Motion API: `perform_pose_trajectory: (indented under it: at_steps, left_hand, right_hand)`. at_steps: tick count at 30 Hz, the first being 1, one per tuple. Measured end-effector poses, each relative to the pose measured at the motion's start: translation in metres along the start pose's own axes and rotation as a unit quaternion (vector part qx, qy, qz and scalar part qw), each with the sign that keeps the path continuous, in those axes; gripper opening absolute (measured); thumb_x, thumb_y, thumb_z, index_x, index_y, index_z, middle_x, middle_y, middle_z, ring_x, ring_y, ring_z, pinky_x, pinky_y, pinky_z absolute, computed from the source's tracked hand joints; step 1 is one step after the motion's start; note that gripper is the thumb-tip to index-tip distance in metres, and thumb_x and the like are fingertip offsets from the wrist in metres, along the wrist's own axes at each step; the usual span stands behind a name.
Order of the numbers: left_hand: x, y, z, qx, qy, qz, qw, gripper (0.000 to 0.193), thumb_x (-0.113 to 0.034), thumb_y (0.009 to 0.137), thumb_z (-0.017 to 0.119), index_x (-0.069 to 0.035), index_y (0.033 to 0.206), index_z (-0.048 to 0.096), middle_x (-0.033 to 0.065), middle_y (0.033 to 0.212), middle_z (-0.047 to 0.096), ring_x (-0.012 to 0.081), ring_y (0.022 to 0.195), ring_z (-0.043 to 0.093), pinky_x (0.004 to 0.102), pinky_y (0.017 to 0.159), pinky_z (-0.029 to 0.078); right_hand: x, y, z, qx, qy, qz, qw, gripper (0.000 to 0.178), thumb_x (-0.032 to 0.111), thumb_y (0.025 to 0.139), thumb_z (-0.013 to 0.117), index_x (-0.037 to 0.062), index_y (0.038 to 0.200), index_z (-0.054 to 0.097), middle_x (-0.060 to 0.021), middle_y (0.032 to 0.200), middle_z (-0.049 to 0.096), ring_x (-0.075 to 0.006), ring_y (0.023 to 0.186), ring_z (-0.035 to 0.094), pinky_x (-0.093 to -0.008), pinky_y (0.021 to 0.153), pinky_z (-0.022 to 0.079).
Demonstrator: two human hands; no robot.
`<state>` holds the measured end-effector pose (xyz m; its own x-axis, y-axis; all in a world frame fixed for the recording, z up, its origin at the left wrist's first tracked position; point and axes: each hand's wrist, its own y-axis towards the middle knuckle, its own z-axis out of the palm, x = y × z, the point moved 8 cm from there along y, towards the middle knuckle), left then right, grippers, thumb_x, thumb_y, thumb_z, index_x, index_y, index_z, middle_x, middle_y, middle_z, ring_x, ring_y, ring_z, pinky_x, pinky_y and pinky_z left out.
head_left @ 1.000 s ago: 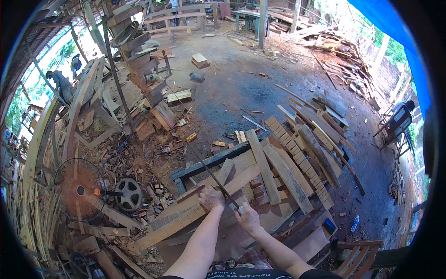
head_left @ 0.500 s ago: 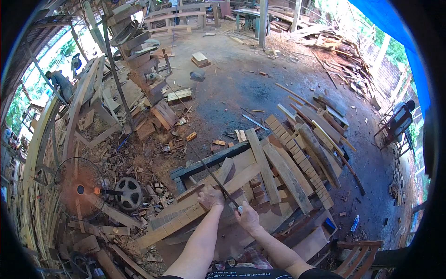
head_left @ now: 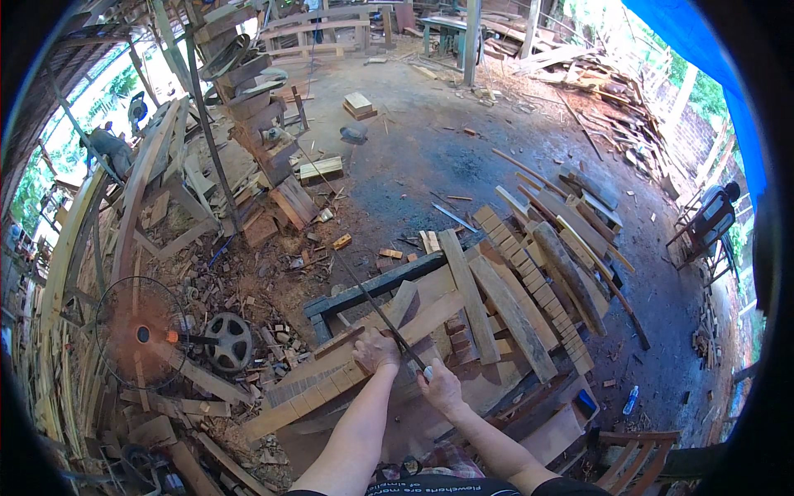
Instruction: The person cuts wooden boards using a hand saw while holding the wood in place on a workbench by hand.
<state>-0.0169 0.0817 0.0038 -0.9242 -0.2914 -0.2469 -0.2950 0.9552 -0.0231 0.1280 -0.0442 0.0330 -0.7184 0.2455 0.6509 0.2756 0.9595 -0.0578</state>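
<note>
The right hand (head_left: 442, 390) has its fingers wrapped tight around the pale handle (head_left: 428, 374) of a long, thin, dark tool (head_left: 376, 307), maybe a saw. The tool slants up and to the left, across the wood. Holding it at this end likely lets the arm push and pull it straight.

The left hand (head_left: 377, 352) presses on the wood just beside the tool. Its fingers are bent and close together, but their tips are hidden, so I cannot tell if they pinch anything. The hand probably leans there so the wood does not slide. Under it, a long board (head_left: 310, 403) with lines across it sticks out to the left.

To the right, a bottle (head_left: 631, 400) lies on the ground. More planks (head_left: 513, 316) lie side by side, leaning over a dark wooden beam (head_left: 376, 283), perhaps to keep them close by. On the left is a round fan (head_left: 142, 334), with a wheel (head_left: 229, 341) next to it.

Farther off, a person (head_left: 109, 150) bends by long beams (head_left: 149, 190). Way back, a big wood pile (head_left: 608, 103) is heaped at the side.
</note>
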Motion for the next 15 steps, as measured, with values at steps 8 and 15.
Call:
perform_pose_trajectory:
  at_steps: [8,15]
  left_hand:
    - [-0.001,-0.0001,-0.0027,0.002,0.001,0.001,1.0,0.027,-0.032,0.084,0.053,-0.011,0.088,0.069,0.0111,0.097,0.066,0.0307,0.094,0.061,0.0451,0.08,0.041]
    - [-0.0006,0.0003,-0.0021,-0.008,0.006,0.004,1.0,0.027,-0.033,0.084,0.053,-0.011,0.086,0.069,0.011,0.094,0.067,0.03,0.092,0.061,0.0448,0.08,0.042]
  right_hand:
    - [-0.0007,-0.0004,-0.0002,0.004,-0.005,0.007,1.0,0.031,0.027,0.082,0.066,0.0037,0.094,0.048,-0.0217,0.084,0.063,-0.0409,0.08,0.063,-0.0496,0.068,0.051]
    - [0.0002,0.0006,-0.0008,0.009,-0.006,0.013,1.0,0.03,0.027,0.083,0.065,0.0037,0.094,0.049,-0.022,0.083,0.063,-0.0411,0.08,0.063,-0.0495,0.068,0.051]
